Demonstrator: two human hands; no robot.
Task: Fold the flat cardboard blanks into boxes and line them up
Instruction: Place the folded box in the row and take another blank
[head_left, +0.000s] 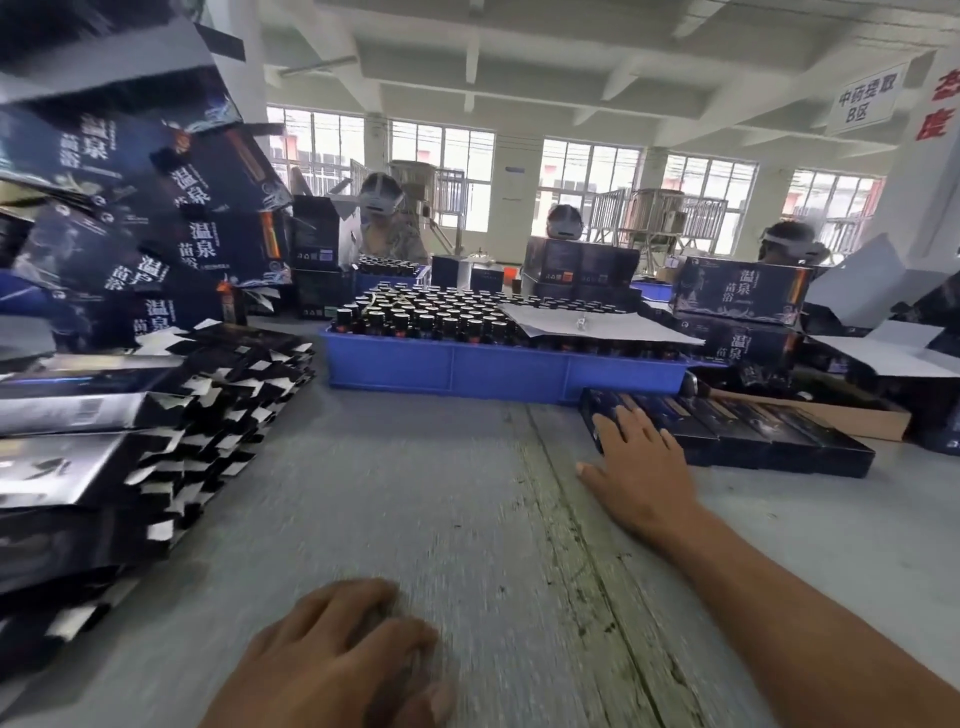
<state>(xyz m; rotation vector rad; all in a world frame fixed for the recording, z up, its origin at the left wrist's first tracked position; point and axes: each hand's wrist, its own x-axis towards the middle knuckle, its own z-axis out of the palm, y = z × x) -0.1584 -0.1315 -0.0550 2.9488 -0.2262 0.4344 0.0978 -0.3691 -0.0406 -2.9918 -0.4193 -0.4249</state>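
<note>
Hands are lying apart: right hand (641, 470) is pressing straight fingers against four folded boxes (737, 431) lined up; left hand (337, 660) is resting loose, empty; flat blanks (130, 441) are stacking further left

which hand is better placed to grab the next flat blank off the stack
Left, probably. The left hand is empty and nearer the stack of flat blanks, while the right hand has its fingers on the row of folded boxes.
</note>
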